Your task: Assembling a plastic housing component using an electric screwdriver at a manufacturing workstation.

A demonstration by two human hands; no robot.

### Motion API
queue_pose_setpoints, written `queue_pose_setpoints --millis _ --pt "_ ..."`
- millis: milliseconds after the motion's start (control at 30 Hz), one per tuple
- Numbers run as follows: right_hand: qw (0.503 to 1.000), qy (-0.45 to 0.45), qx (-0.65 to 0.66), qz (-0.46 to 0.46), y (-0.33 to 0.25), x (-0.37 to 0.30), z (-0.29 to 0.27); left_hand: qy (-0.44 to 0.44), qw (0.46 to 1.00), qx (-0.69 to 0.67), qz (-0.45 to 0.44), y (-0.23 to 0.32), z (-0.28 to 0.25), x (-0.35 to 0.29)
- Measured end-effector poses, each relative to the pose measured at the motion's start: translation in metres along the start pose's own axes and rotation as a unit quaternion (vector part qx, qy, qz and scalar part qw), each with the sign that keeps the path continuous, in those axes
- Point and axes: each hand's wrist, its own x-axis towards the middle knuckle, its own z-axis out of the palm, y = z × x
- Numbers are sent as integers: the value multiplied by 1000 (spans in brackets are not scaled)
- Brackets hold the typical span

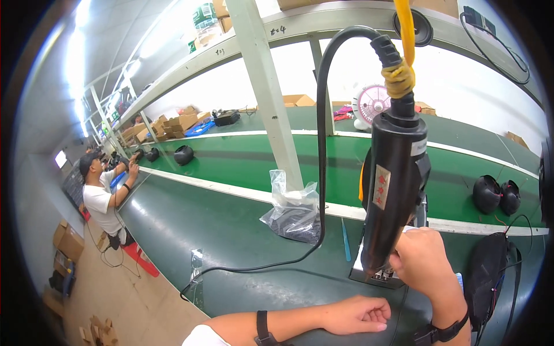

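A black electric screwdriver [398, 173] hangs upright from a yellow cord, close in front of me. Behind its lower end, my right hand [426, 259] is closed, its fingertips partly hidden by the tool, so what it holds cannot be made out. Just below that hand is a small silver-grey box [360, 272] on the bench, mostly covered by the screwdriver. My left hand [360, 316] rests by the bench's near side, fingers curled loosely with nothing visible in them. To the left of the box lies a thin blue tool [346, 239].
A clear bag of dark pieces [293, 222] leans by a white post [268, 98]. The screwdriver's black cable [322, 144] loops across the bench. Round black housings [487, 194] sit on the green belt [248, 167]; a black mesh piece [483, 277] lies right. A co-worker [107, 196] works far left.
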Motion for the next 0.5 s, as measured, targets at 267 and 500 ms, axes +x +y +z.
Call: queue_pose_setpoints --millis 267,500 --pt "995 -10 88 34 -2 1 -5 -7 1000 1 -8 -1 0 2" --pt "832 141 532 -72 -24 -45 -96 -29 999 -14 15 8 4 3"
